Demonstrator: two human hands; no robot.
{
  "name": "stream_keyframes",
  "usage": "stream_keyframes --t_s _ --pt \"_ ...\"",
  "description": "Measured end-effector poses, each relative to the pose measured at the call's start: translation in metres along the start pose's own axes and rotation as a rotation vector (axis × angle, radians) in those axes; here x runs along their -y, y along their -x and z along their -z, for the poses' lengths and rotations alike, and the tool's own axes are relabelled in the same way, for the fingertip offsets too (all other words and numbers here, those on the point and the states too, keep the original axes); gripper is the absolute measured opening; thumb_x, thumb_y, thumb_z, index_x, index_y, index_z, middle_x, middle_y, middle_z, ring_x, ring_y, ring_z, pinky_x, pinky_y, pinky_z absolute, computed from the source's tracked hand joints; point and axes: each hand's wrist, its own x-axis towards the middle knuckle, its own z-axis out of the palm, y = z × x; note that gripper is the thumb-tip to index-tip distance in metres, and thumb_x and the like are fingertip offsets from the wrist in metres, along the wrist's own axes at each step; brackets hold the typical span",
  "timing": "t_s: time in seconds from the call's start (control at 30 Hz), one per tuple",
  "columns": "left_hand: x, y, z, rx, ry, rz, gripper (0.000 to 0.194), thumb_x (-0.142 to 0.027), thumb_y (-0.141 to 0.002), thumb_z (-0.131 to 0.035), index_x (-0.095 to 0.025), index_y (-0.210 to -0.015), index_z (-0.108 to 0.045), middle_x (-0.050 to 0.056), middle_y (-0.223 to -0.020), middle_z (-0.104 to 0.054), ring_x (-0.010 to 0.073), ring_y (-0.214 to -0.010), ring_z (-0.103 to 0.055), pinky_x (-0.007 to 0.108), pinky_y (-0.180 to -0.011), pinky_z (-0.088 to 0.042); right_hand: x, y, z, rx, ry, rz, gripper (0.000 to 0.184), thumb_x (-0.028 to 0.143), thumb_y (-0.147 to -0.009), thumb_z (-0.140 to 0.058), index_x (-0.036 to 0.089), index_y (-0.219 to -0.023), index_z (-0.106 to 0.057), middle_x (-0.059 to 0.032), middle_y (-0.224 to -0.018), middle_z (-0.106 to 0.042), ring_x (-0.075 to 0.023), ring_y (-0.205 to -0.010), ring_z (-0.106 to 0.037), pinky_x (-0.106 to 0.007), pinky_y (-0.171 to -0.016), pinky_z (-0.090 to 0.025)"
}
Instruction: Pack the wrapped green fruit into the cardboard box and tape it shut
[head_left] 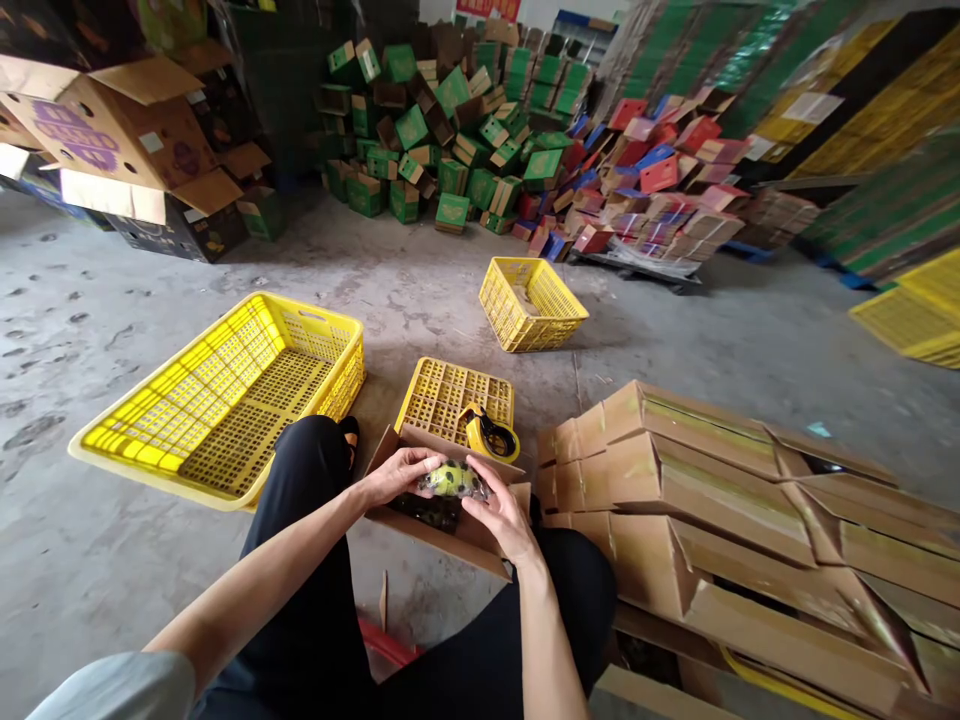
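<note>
Wrapped piece (452, 480) held up between my two hands, just over the open cardboard box (450, 543) at my knees. Shape: rounded, plump, longer from side to side than it is tall. Colour: pale yellow-green, broken by dark, near-black spots and patches, unevenly scattered. Surface: clear film, shiny where light catches it, bunched and crinkled toward both ends. Whether the dark marks are printed on the film or belong to what is inside, I cannot tell.

Left hand (401, 474): fingers partly curled, closed on the piece's left end, thumb and fingertips against the film. Right hand (501, 510): bent round the right end, thumb below, fingers above, a gap between them filled by the piece.

Below, inside the box, dark glossy contents (435, 512), too shadowed to make out. Beyond the box, a yellow-and-black tape dispenser (493, 437) on a yellow crate (431, 395).
</note>
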Motion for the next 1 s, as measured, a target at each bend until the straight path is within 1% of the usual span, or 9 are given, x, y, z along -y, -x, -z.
stream_keyframes --t_s 0.07,0.13,0.2,0.27,0.43,0.53,0.63,0.77,1.0 --pt "-0.0009 0.0014 -0.0001 0.049 0.014 0.043 0.076 -0.072 -0.081 -0.080 -0.017 -0.133 -0.073 0.017 -0.119 -0.076 0.0250 -0.089 -0.078 0.032 -0.076 -0.062 -0.0004 -0.0028 -0.0007 -0.084 0.065 -0.026 0.059 0.050 -0.080 -0.087 0.030 -0.134 -0.073 -0.0070 -0.142 -0.068 -0.0256 -0.114 -0.071 -0.036 -0.094 -0.060" --pt "-0.0016 0.0032 -0.0002 0.115 0.044 0.067 0.081 -0.074 -0.082 -0.078 -0.021 -0.142 -0.068 0.019 -0.129 -0.074 0.0297 -0.101 -0.078 0.039 -0.084 -0.063 -0.0011 -0.0054 -0.0006 -0.186 0.122 -0.060 0.055 0.059 -0.080 -0.083 0.024 -0.123 -0.077 -0.0066 -0.107 -0.079 -0.0199 -0.078 -0.072 -0.032 -0.071 -0.060" --pt "-0.0011 0.0044 -0.0003 0.174 0.049 0.067 0.087 -0.068 -0.078 -0.086 -0.026 -0.150 -0.061 0.018 -0.137 -0.070 0.0327 -0.112 -0.076 0.043 -0.091 -0.062 -0.0016 -0.0068 -0.0005 -0.264 0.175 -0.074 0.051 0.065 -0.081 -0.079 0.020 -0.105 -0.079 -0.0014 -0.071 -0.073 -0.0160 -0.057 -0.062 -0.029 -0.058 -0.053" --pt "0.0008 0.0042 -0.0006 0.193 0.030 0.066 0.094 -0.060 -0.074 -0.093 -0.027 -0.154 -0.056 0.018 -0.137 -0.070 0.0339 -0.115 -0.075 0.044 -0.094 -0.061 -0.0018 -0.0071 -0.0011 -0.295 0.204 -0.074 0.049 0.068 -0.082 -0.076 0.020 -0.091 -0.077 0.0024 -0.055 -0.061 -0.0150 -0.050 -0.056 -0.028 -0.053 -0.049" --pt "0.0052 0.0020 -0.0028 0.090 -0.018 0.055 0.085 -0.061 -0.076 -0.091 -0.022 -0.147 -0.064 0.016 -0.127 -0.076 0.0328 -0.112 -0.076 0.043 -0.096 -0.059 -0.0036 -0.0078 -0.0047 -0.258 0.191 -0.098 0.064 0.075 -0.076 -0.076 0.020 -0.110 -0.076 0.0015 -0.059 -0.066 -0.0159 -0.047 -0.056 -0.029 -0.049 -0.047" --pt "0.0041 0.0027 -0.0043 0.076 -0.082 0.002 0.074 -0.063 -0.078 -0.088 -0.018 -0.134 -0.074 0.014 -0.120 -0.078 0.0297 -0.109 -0.075 0.038 -0.094 -0.059 -0.0050 -0.0089 -0.0045 -0.244 0.253 -0.127 0.063 0.083 -0.078 -0.068 0.021 -0.092 -0.077 -0.0024 -0.060 -0.067 -0.0197 -0.049 -0.060 -0.032 -0.049 -0.048" --pt "0.0017 0.0035 -0.0054 0.080 -0.088 -0.004 0.071 -0.065 -0.077 -0.087 -0.015 -0.127 -0.078 0.013 -0.110 -0.079 0.0254 -0.094 -0.076 0.036 -0.085 -0.061 -0.0051 -0.0094 -0.0025 -0.252 0.334 -0.123 0.066 0.087 -0.081 -0.060 0.023 -0.073 -0.072 -0.0052 -0.061 -0.068 -0.0245 -0.055 -0.064 -0.035 -0.052 -0.051" --pt "-0.0020 0.0024 -0.0062 0.041 -0.086 -0.029 0.071 -0.066 -0.076 -0.088 -0.013 -0.124 -0.079 0.012 -0.100 -0.079 0.0210 -0.081 -0.074 0.031 -0.074 -0.059 -0.0042 -0.0092 -0.0017 -0.251 0.412 -0.092 0.069 0.089 -0.084 -0.054 0.024 -0.065 -0.068 -0.0067 -0.064 -0.069 -0.0263 -0.062 -0.066 -0.037 -0.060 -0.054" --pt "-0.0033 0.0001 -0.0063 -0.035 -0.094 -0.041 0.072 -0.070 -0.074 -0.087 -0.013 -0.117 -0.082 0.010 -0.089 -0.079 0.0173 -0.067 -0.069 0.028 -0.065 -0.055 -0.0029 -0.0094 -0.0024 -0.259 0.462 -0.063 0.068 0.088 -0.083 -0.056 0.026 -0.058 -0.062 -0.0063 -0.059 -0.066 -0.0262 -0.060 -0.064 -0.037 -0.062 -0.052"
